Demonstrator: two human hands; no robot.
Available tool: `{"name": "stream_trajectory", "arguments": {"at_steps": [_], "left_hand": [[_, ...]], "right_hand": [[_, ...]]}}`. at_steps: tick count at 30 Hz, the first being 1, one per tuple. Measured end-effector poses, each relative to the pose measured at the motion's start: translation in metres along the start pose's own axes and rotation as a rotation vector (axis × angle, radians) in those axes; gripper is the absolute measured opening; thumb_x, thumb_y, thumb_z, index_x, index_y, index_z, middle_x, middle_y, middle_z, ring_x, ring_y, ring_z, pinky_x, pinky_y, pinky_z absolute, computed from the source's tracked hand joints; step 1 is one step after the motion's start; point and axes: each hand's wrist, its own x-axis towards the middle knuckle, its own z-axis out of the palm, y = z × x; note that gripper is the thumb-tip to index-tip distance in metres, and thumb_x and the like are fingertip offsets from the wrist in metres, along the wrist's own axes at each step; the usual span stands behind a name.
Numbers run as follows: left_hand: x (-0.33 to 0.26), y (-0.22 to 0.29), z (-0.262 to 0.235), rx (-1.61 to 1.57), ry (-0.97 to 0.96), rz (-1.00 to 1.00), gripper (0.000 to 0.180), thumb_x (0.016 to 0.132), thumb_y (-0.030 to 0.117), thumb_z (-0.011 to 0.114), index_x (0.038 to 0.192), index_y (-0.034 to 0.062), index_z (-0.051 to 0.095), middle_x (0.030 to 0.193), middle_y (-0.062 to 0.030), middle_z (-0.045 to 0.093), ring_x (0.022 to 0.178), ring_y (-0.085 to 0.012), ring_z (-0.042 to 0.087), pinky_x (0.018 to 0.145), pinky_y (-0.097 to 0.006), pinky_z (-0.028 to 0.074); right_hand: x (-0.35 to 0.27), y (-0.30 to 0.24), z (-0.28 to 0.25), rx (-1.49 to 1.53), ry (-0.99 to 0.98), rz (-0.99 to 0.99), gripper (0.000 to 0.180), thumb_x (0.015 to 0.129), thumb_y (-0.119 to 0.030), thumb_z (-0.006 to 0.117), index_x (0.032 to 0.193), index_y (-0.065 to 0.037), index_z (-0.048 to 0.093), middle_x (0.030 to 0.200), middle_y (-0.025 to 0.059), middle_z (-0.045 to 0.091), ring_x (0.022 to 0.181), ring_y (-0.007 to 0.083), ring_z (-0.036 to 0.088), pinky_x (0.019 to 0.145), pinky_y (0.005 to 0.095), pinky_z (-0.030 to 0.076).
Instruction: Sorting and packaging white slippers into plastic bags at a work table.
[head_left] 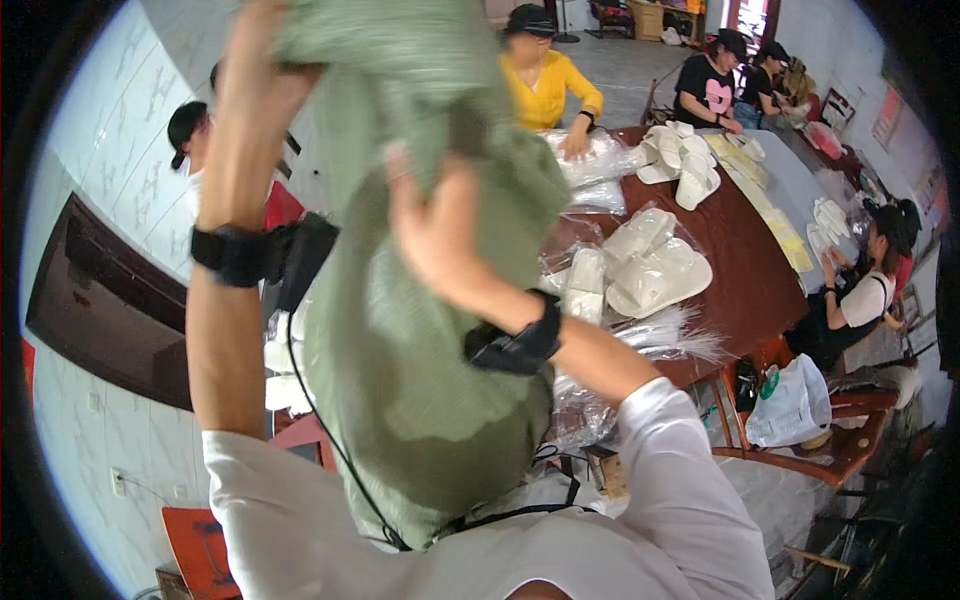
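Note:
A large green woven sack (440, 420) stands upright and bulging right in front of my chest, its upper part pulled up past the top edge of the view. My left hand (255, 95), raised high and blurred by motion, is closed on the sack's upper left edge; its fingertips are partly hidden. Lower down, my right hand (440, 225) is against the front of the sack, with a fold of the cloth between thumb and fingers, also smeared. Black bands circle both wrists, and a black cable runs down from the left one. What the sack contains is hidden.
Right of the sack, a brown-covered table (745, 290) bears white slippers (660, 275) and clear plastic bags (600, 160). A person in yellow (545, 85) works across it, others sit farther right. A wooden chair (850, 430) holding a white bag (790, 405) stands at right.

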Motion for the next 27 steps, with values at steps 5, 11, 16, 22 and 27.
{"name": "stream_trajectory", "arguments": {"at_steps": [5,11,16,22,27], "left_hand": [[-0.046,-0.043,-0.044,0.447,-0.156,-0.557,0.042,0.095,0.035,0.055,0.123,0.0033,0.054,0.117,-0.0094,0.060,0.107,-0.0144,0.057,0.095,-0.032,0.046],[-0.183,-0.028,-0.161,0.550,-0.170,-0.742,0.039,0.097,0.027,0.054,0.128,0.0035,0.052,0.115,-0.0050,0.059,0.099,-0.0134,0.057,0.088,-0.027,0.046],[-0.330,-0.026,-0.238,0.863,0.161,-0.868,0.036,0.096,0.016,0.054,0.128,-0.0002,0.050,0.102,-0.0034,0.060,0.094,-0.0102,0.055,0.080,-0.026,0.047],[-0.486,-0.070,-0.286,0.847,0.306,-1.175,0.070,0.094,0.037,0.058,0.144,-0.0010,0.027,0.124,-0.0111,0.053,0.114,-0.0200,0.053,0.092,-0.035,0.046],[-0.510,-0.108,-0.274,0.211,0.723,-1.127,0.085,0.085,0.044,0.068,0.140,-0.0077,0.028,0.122,-0.0177,0.053,0.099,-0.0200,0.058,0.079,-0.031,0.051]], "right_hand": [[0.025,0.091,-0.077,-0.182,0.117,0.120,0.026,0.086,-0.009,0.054,0.103,0.011,0.058,0.100,0.0214,0.065,0.094,0.0292,0.060,0.087,0.0395,0.044],[0.040,0.217,-0.138,-0.547,0.286,0.157,0.042,0.092,-0.030,0.057,0.099,0.011,0.061,0.101,0.0287,0.064,0.095,0.0425,0.061,0.084,0.0439,0.045],[0.019,0.279,-0.200,-0.851,0.107,0.192,0.063,0.089,-0.047,0.057,0.100,0.015,0.060,0.100,0.0329,0.062,0.096,0.0450,0.060,0.086,0.0454,0.045],[0.008,0.223,-0.206,-1.030,-0.530,0.469,0.091,0.079,-0.062,0.064,0.119,0.018,0.047,0.118,0.0360,0.054,0.114,0.0437,0.052,0.097,0.0432,0.040],[-0.108,0.039,-0.137,-0.795,-0.567,-0.082,0.056,0.080,-0.025,0.070,0.126,0.001,0.051,0.126,0.0193,0.052,0.119,0.0386,0.046,0.101,0.0457,0.036]]}}
